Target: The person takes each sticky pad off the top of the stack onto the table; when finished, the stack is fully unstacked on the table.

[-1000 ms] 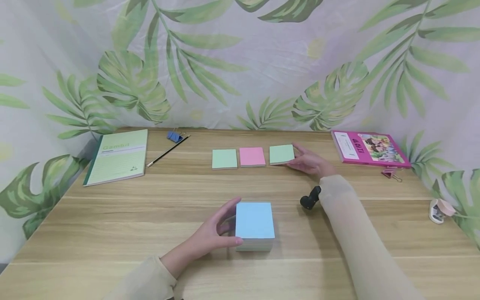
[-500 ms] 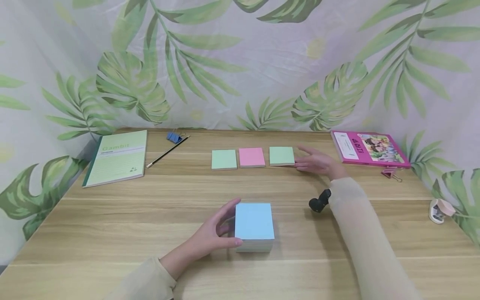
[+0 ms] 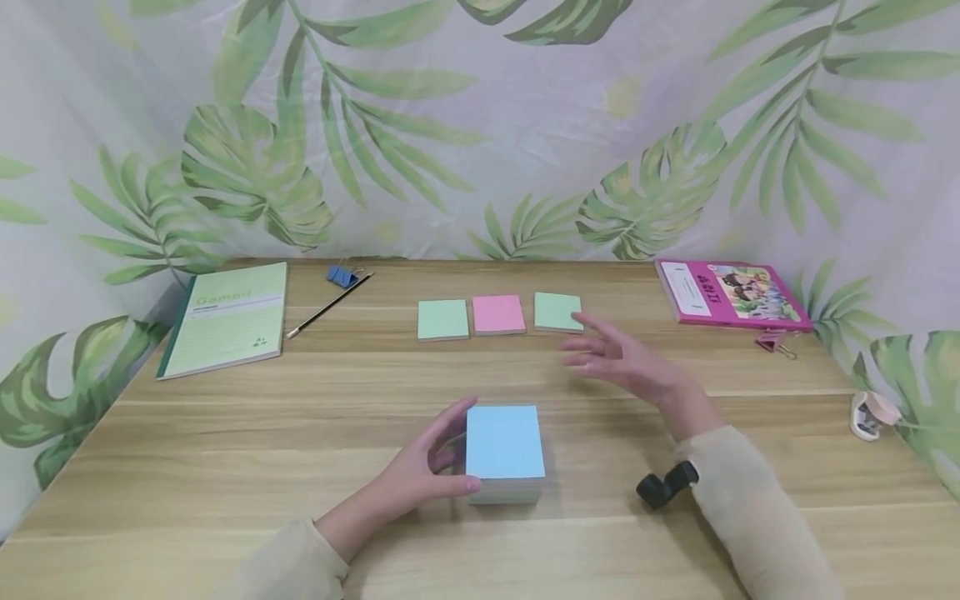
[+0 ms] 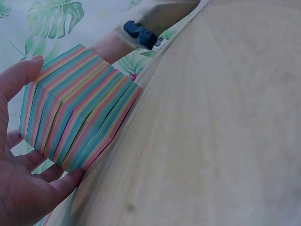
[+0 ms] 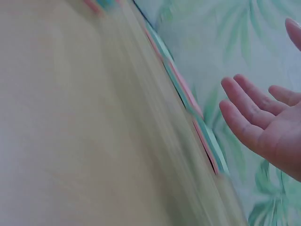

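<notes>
My left hand (image 3: 401, 479) holds a tall stack of sticky notes (image 3: 504, 442) with a blue top at the front of the table. In the left wrist view the stack's (image 4: 80, 103) sides show stripes of several colours, with the thumb at one edge and fingertips along another. Over the table, my right hand (image 3: 622, 362) is in the air with its fingers spread, holding nothing. One finger overlaps the right green sticky note pad (image 3: 557, 311) in the head view. Beside that lie a pink pad (image 3: 498, 315) and another green pad (image 3: 442, 319), forming a row.
At the back left are a green notebook (image 3: 228, 317), a pencil (image 3: 330, 305) and a blue binder clip (image 3: 342, 276). A pink book (image 3: 731, 293), a pink binder clip (image 3: 775, 342) and a small white-and-pink object (image 3: 872, 415) lie on the right. Behind hangs a leaf-patterned cloth (image 3: 405, 125).
My right hand has let go of the right green pad and drawn back toward the front. That pad now sits straighter in the row. The left hand stays at the stack.
</notes>
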